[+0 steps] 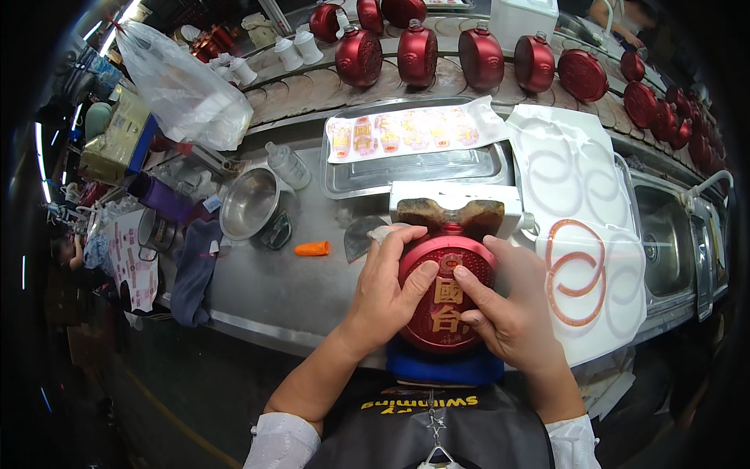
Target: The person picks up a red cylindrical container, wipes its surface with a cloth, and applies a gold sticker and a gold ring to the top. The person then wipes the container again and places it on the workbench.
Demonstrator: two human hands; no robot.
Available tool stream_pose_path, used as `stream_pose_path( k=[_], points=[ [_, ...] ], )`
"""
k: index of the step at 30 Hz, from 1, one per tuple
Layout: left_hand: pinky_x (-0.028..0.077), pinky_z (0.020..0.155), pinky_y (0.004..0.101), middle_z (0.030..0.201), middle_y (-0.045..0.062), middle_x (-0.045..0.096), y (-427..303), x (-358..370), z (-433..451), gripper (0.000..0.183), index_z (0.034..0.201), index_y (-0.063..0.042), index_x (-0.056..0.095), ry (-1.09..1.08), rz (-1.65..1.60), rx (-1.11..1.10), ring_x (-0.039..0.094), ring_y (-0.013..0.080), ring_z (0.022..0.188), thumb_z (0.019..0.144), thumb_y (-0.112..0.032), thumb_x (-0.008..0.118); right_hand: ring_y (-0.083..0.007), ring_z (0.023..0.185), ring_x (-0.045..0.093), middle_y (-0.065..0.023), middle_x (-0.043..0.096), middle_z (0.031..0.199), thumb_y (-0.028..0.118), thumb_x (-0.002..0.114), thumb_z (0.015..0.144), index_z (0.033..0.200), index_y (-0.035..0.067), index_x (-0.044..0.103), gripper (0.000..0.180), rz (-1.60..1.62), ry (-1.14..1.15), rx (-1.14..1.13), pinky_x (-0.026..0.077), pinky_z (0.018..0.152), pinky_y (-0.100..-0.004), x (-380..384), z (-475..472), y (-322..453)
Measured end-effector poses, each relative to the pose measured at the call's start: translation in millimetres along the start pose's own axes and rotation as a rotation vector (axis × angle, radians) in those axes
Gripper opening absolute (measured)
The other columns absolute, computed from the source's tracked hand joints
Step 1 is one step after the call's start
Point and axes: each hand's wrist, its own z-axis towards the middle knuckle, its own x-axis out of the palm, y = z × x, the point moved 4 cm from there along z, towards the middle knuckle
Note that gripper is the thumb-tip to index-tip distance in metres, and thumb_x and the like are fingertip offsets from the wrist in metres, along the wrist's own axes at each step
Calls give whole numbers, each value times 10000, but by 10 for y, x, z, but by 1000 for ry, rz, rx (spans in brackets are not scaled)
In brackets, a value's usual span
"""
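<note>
A round red bottle (428,328) with gold raised characters lies face up before me, its neck in the notch of a worn rest (480,218) on a white block. My left hand (389,281) lies along its left side, thumb on the face near the small upper emblem. My right hand (507,305) touches the right side, a fingertip beside the same emblem. Both hands hold the bottle between them. Beneath its lower edge is a blue pad (445,369). A sheet with orange ring-shaped decals (603,275) lies at the right. Small printed decals on a sheet (404,130) lie on a metal tray.
Several red bottles (480,58) stand on the conveyor (293,91) beyond the bench. At the left are a steel bowl (249,202), a plastic squeeze bottle (288,165), an orange finger cot (312,249) and a dark cloth (196,272). A sink (662,234) lies at the right.
</note>
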Motion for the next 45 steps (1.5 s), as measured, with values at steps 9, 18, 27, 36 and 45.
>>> stream_pose_path(
  k=[9, 18, 27, 36, 45],
  points=[
    [399, 1069, 417, 1316, 217, 553, 61, -8, -169, 553, 1394, 24, 492, -47, -26, -9, 527, 352, 1213, 997, -329, 642, -369, 1191, 479, -173, 488, 1440, 352, 738, 867, 1212, 129, 720, 411, 0, 39, -52, 451, 1000, -469, -49, -97, 57],
    [338, 1117, 486, 1417, 259, 426, -17, 33, -393, 944, 1504, 20, 328, -6, 114, 30, 425, 408, 1298, 843, -457, 804, -342, 1181, 487, -140, 492, 1450, 341, 763, 834, 1218, 143, 720, 434, 44, 111, -82, 462, 987, -456, -103, -344, 124],
    [331, 1139, 487, 1452, 289, 393, 29, 45, -441, 1028, 1543, 34, 237, 3, 167, 50, 414, 416, 1343, 850, -487, 790, -328, 1151, 512, -175, 482, 1405, 297, 798, 833, 1286, 106, 672, 507, 153, -12, -57, 478, 964, -429, -118, -485, 23],
    [288, 1190, 453, 1556, 275, 272, 279, 223, -734, 1093, 1568, 85, 76, -79, -335, -8, 367, 345, 1421, 932, -591, 653, -208, 1015, 467, -121, 338, 1195, 15, 704, 804, 1328, 49, 415, 600, 912, -360, 393, 498, 806, -342, 390, -915, -308],
    [254, 1213, 437, 1599, 238, 232, 381, 315, -840, 1100, 1587, 41, 11, -76, -395, 33, 307, 320, 1473, 944, -615, 617, -226, 1109, 567, -136, 489, 1195, -163, 575, 810, 1231, 6, 469, 466, 940, -343, 433, 494, 990, -356, 544, -999, -353]
  ],
)
